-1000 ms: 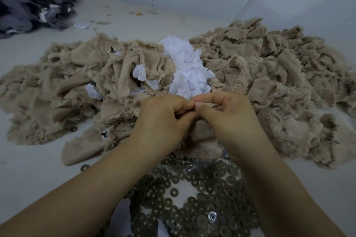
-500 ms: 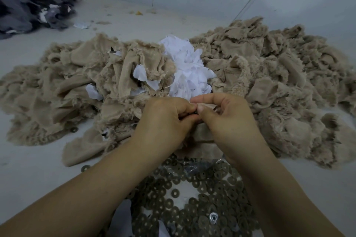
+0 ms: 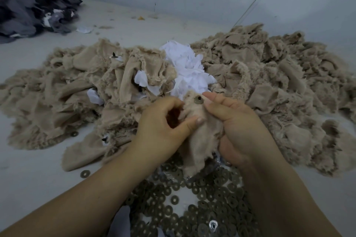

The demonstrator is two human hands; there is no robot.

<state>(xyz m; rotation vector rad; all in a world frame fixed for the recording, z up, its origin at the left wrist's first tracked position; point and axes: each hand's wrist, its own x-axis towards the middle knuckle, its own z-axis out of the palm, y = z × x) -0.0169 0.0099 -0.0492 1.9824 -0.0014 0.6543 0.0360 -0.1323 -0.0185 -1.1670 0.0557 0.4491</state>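
The fabric scrap at the centre of the frame is showing plain pale beige, and the eyelet near its top is looking dull bronze-brown. The frayed heaps across the middle are showing the same unpatterned tan, with white scraps standing out between them. A cloth pile in the upper left is looking dark grey and black, flecked white. At the bottom centre, washers are showing dull bronze, one gleaming silver, on a pale grey surface.
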